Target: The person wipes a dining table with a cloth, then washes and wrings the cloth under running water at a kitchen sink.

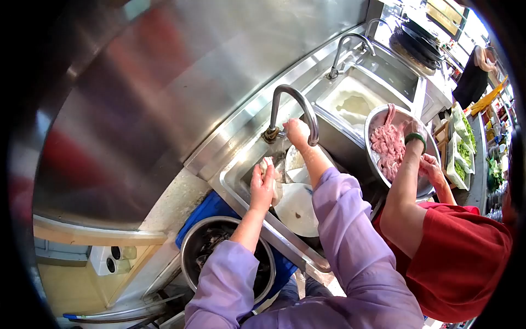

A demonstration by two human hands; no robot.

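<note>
My left hand (263,185), wet, is over the near sink basin with its fingers curled round a pale, whitish piece (266,163) whose kind I cannot make out. At the base of the curved metal tap (293,89), my right hand (296,132) is closed on the tap's handle, which the fingers partly cover. Below both hands, white dishes (298,211) lie in the metal sink (229,178), one with a dark spot on it. My right forearm hides part of the basin.
Beneath my left arm stands a metal bowl (189,247) with dark contents, over a blue container (205,208). On the right, a co-worker in red handles pink meat strips (388,143) in a large metal bowl (372,118). A second basin (350,98) holds cloudy water.
</note>
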